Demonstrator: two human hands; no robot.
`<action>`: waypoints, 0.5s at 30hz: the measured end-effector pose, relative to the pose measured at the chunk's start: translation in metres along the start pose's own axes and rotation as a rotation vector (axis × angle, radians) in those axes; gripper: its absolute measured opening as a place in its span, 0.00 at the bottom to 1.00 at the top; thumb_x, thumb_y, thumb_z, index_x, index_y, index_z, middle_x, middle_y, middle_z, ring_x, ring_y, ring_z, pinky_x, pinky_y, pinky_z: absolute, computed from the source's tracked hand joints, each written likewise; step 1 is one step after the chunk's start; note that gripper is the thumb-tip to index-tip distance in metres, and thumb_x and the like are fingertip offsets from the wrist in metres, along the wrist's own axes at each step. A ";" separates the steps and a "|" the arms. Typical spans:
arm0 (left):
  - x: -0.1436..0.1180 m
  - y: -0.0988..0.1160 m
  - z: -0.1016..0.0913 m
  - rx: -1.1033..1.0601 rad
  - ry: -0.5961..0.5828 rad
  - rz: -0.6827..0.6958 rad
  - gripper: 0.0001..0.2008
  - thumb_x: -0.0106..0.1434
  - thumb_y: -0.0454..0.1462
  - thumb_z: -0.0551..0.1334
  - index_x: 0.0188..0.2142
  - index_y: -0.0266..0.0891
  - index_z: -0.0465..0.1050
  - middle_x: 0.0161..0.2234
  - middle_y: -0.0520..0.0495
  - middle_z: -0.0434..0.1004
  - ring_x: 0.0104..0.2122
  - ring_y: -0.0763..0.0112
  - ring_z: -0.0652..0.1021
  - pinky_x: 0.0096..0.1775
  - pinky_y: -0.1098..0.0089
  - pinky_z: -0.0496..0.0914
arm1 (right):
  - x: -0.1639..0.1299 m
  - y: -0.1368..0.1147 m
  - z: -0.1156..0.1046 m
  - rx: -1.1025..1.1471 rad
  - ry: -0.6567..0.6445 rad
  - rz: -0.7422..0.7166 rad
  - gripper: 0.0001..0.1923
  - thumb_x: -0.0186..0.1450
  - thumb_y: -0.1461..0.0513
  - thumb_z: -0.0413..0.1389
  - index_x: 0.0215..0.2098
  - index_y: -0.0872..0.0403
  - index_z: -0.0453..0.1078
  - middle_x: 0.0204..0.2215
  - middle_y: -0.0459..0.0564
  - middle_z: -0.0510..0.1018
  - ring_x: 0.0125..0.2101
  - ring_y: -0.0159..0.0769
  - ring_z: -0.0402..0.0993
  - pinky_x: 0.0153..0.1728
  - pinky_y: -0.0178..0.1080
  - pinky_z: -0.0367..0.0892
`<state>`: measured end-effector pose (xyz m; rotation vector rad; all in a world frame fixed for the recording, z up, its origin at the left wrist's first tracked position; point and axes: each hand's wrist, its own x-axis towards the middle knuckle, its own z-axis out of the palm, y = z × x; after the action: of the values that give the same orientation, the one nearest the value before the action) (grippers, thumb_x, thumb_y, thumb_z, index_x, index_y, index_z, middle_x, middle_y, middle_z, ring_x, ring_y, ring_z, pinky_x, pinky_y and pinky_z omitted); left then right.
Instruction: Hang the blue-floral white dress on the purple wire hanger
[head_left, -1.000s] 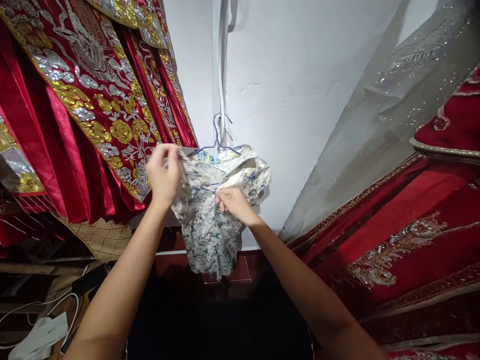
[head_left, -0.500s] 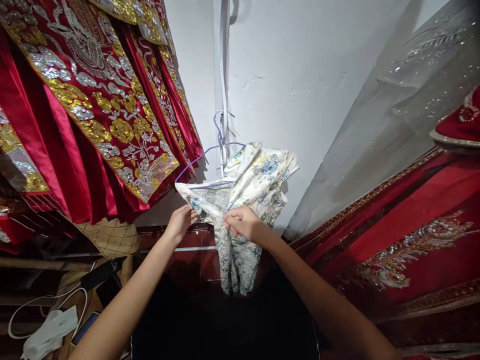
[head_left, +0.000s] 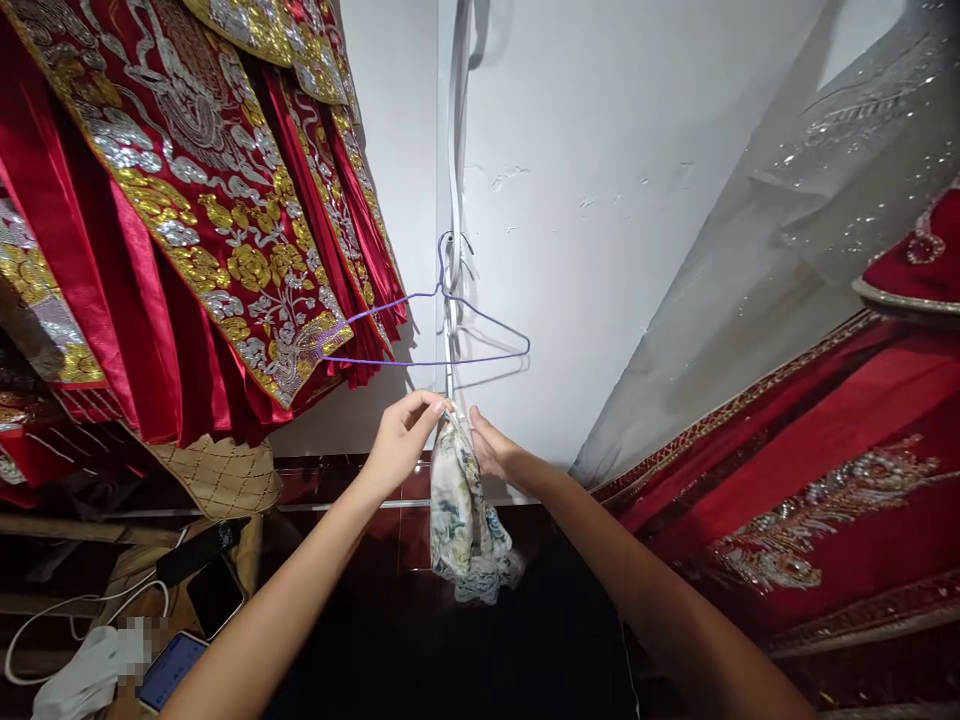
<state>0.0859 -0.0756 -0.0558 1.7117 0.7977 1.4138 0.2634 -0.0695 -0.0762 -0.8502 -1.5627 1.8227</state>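
A floral garment, white with blue and yellow print, hangs bunched lengthwise between my hands, its lower end crumpled. My left hand pinches its gathered top edge between thumb and fingers. Against the cloth's right side lies my right hand, thumb upward, with its fingers partly hidden by the fabric; it appears to grip the garment. Just above both hands, a bare purple wire hanger hangs by its hook from the white upright strip on the wall.
Red costumes with gold and silver sequins hang at left, beside the hanger's left end. Another red beaded garment and a sheer glittery cloth are at right. At lower left, a wooden stool holds phones, a cable and tissue.
The floral garment has come off the purple hanger and now hangs gathered in my hands, lower down. The hanger is left bare. My left hand has moved right, toward the right hand.
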 end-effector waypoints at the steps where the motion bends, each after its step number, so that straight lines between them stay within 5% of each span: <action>1: -0.001 -0.003 -0.001 -0.004 -0.011 0.012 0.15 0.67 0.47 0.60 0.47 0.40 0.73 0.42 0.44 0.77 0.44 0.63 0.75 0.49 0.65 0.68 | -0.004 -0.004 0.002 0.028 -0.055 -0.008 0.32 0.66 0.37 0.48 0.52 0.52 0.72 0.41 0.52 0.80 0.42 0.42 0.76 0.45 0.43 0.70; 3: -0.003 -0.010 -0.004 -0.002 -0.058 -0.008 0.25 0.67 0.47 0.59 0.62 0.46 0.61 0.54 0.42 0.73 0.54 0.61 0.72 0.56 0.61 0.64 | -0.009 -0.017 0.004 -0.013 -0.123 -0.047 0.27 0.61 0.47 0.62 0.52 0.52 0.71 0.43 0.52 0.80 0.43 0.43 0.76 0.47 0.43 0.70; 5: -0.008 -0.018 -0.013 0.027 -0.184 -0.118 0.28 0.69 0.50 0.55 0.65 0.48 0.54 0.59 0.42 0.69 0.59 0.60 0.69 0.59 0.59 0.62 | -0.009 -0.033 0.001 -0.183 -0.124 -0.115 0.21 0.54 0.58 0.68 0.45 0.54 0.73 0.39 0.51 0.80 0.39 0.42 0.77 0.42 0.41 0.71; 8: -0.018 -0.027 -0.029 0.148 -0.508 -0.368 0.24 0.68 0.54 0.54 0.51 0.39 0.73 0.48 0.43 0.78 0.50 0.55 0.75 0.52 0.60 0.68 | 0.003 -0.054 -0.014 -0.519 0.185 -0.399 0.07 0.55 0.63 0.63 0.33 0.56 0.73 0.30 0.48 0.78 0.33 0.40 0.75 0.36 0.39 0.69; 11: -0.028 -0.023 -0.037 0.231 -0.632 -0.477 0.23 0.65 0.53 0.58 0.41 0.35 0.75 0.39 0.45 0.80 0.40 0.57 0.78 0.45 0.63 0.71 | 0.030 -0.059 -0.039 -0.664 0.601 -0.664 0.13 0.58 0.63 0.58 0.43 0.54 0.74 0.41 0.49 0.79 0.40 0.41 0.76 0.44 0.42 0.69; 15: -0.031 0.003 -0.031 0.383 -0.582 -0.297 0.19 0.70 0.49 0.51 0.44 0.38 0.72 0.42 0.46 0.79 0.41 0.62 0.76 0.46 0.65 0.69 | 0.068 -0.039 -0.071 -0.762 0.593 -0.553 0.25 0.64 0.60 0.52 0.59 0.50 0.67 0.57 0.50 0.74 0.54 0.45 0.72 0.56 0.47 0.64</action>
<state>0.0498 -0.0975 -0.0661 2.0423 0.9694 0.5337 0.2775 0.0327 -0.0519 -1.0148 -1.8241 0.4934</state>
